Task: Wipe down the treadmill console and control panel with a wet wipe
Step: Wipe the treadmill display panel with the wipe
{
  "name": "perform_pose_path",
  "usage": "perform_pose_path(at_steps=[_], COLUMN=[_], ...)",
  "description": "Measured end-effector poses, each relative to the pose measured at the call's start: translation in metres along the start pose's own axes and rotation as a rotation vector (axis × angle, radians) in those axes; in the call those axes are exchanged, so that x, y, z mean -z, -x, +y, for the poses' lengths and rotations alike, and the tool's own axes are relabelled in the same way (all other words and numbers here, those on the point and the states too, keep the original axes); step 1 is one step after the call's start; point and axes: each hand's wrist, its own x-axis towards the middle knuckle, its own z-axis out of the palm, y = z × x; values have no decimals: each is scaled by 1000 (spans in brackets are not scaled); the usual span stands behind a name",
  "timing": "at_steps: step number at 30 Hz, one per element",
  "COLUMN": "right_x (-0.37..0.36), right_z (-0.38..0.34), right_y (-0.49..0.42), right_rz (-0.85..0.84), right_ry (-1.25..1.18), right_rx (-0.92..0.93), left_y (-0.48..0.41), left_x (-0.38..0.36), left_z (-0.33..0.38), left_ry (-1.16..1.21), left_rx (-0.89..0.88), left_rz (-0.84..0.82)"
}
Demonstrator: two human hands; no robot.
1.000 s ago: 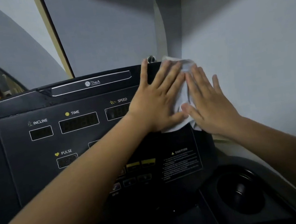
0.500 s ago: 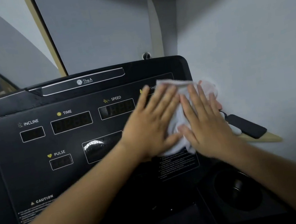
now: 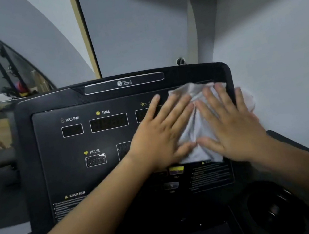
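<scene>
Console [image 3: 29, 155]: black treadmill unit, set close to a pale wall [image 3: 281, 57] on its right. Control panel [image 3: 58, 147] carries unlit windows marked INCLINE [image 3: 72, 130], TIME [image 3: 109, 122] and PULSE [image 3: 95, 160].

Wet wipe [image 3: 197, 126]: white and creased, spread over the upper right part of the panel, reaching almost to the console's top right corner. Its lower edge hangs just above a yellow button [image 3: 176, 170].

Left hand [image 3: 160, 136]: flat, fingers straight and spread, fingertips and thumb pressing the wipe's left side; nothing is clasped.

Right hand [image 3: 231, 125]: likewise flat and fully extended, palm down on the wipe's right side, little finger at the console's right edge. No finger curls round the wipe; both hands hold it against the panel by pressure alone.

Cup holder [image 3: 273, 209]: round recess at the console's lower right, below the right forearm. Interior is dark with one faint glint; contents cannot be determined.
</scene>
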Motion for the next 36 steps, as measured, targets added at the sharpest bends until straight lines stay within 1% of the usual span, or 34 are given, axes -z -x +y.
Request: perform_pose_path(at_steps=[3,5,7,9,11,12,15,17,19,22,25,27,29,31,34,36], right_x=[23,32,31,19,8,6,18,32,42,40,19,10,12,23,43,49], right_z=[-2,-15,-27,-33,-25,-19,-12,-19,-28,-36,-34,-26,-17,-15,-27,-37], right_y=[-53,-68,-60,-31,-5,-3,-32,-63,-85,-79,-36,-14,-18,-43,-85,-96], right_rz=[16,40,49,47,40,35,23,37,65,83,49,16,-14,-6,29,48], right_ry=[-2,-1,-2,11,26,30,20,18,5,17,31,39,46,45,21,-1], right_rx=[-139,-188,-134,-15,70,81,5,-85,-134,-58,82,122,99,28,-93,-94], left_y=[-30,-34,-20,7,30,33,14,-10,-26,-14,28,45,39,16,-16,-18], left_x=[12,16,12,4,-2,-3,5,15,23,21,4,-3,2,13,25,26], left_z=[-29,-35,-27,-12,-2,-3,-14,-27,-41,-37,-9,-1,-11,-30,-53,-51], left_ry=[-8,19,38,16,-5,-15,-11,-25,-20,9,23,7,-26,-67,-118,-87], left_rx=[109,153,174,162,148,144,174,240,308,311,253,214,186,194,290,333], left_rz=[25,40,40,30,17,11,-12,-45,-81,-64,-31,-32,-43,-69,-119,-104])
